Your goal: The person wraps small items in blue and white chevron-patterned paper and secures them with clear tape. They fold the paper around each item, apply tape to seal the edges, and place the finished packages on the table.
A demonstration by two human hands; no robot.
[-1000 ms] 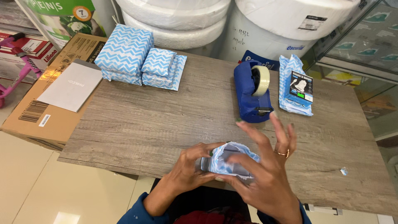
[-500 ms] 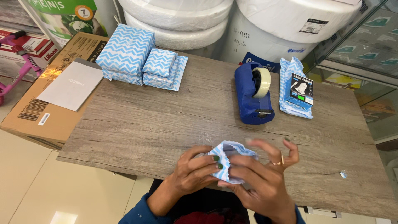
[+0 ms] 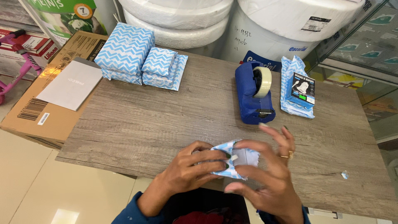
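Two hands meet over the near edge of the wooden table (image 3: 137, 124), both closed around a small parcel (image 3: 236, 159) half-wrapped in blue-and-white zigzag paper. The left hand (image 3: 195, 166) grips the parcel from the side, fingers curled over its top; the right hand (image 3: 269, 178) pinches the paper's loose flap with thumb and forefinger, the other fingers spread upward — a ring shows on one. Just beyond the hands stands a blue tape dispenser (image 3: 253, 93) with a roll of clear tape, and just beside it a small dark box (image 3: 302, 88) lies on a sheet of the same paper. Three wrapped packages (image 3: 139, 58) sit at the far left corner — well apart from the hands.
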